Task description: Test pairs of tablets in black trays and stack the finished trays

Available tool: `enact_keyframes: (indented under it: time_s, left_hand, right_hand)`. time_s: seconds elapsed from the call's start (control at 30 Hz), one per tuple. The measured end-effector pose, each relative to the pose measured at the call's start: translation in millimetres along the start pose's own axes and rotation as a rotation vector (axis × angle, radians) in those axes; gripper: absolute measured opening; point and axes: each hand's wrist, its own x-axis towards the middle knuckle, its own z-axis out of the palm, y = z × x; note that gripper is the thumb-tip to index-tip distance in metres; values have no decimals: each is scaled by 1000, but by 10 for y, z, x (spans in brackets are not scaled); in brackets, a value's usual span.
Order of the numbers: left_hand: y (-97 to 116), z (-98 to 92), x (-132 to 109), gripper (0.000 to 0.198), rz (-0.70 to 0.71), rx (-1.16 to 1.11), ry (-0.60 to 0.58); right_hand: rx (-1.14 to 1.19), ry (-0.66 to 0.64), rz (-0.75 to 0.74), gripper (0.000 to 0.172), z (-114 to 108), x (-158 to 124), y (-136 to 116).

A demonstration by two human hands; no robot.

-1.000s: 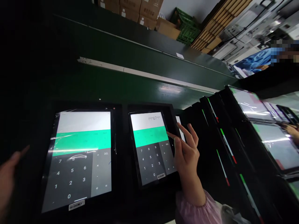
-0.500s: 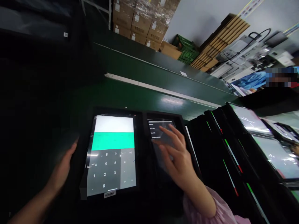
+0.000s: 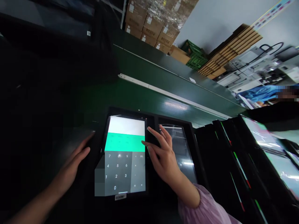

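Two tablets lie side by side in black trays. The left tablet (image 3: 125, 155) shows a calculator with a green band and a number pad. The right tablet (image 3: 181, 149) has a dark screen. My right hand (image 3: 162, 155) hovers between them, fingers spread, fingertips at the right edge of the left tablet. My left hand (image 3: 74, 161) lies flat with fingers stretched on the dark surface beside the left tablet's tray, holding nothing.
A green conveyor (image 3: 151, 96) with a white rail runs behind the trays. More black trays with lit screens (image 3: 268, 140) stand to the right. Cardboard boxes (image 3: 154, 25), a green crate and machines fill the background. Another person in blue (image 3: 261, 95) is at far right.
The right tablet's menu screen has gone dark. My right hand shifted left toward the left tablet's edge. My left hand moved closer to the tray. The camera view swung left.
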Motion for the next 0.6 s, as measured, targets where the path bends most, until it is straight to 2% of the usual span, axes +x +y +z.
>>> enact_keyframes:
  time_s: [0.1,0.2,0.3,0.47,0.6]
  left_hand:
    - [50,29,-17,76,-29,67,6]
    - [100,79,-30,92,-56,132,50]
    - [155,139,-56,104,-48,143,24]
    - [270,237,-173,92,7,202,12]
    - [279,251,-197,92,33,337,-6]
  right_hand:
    - [8,34,21,31,-7,-3,-9]
    - [6,-23,-55,30,10,26,-67]
    - [-3,-50,-80,30,10,36,-80]
    - [78,37,-14,30,-35,5,-67]
    - [135,-40,-166,30,-21,28,-210]
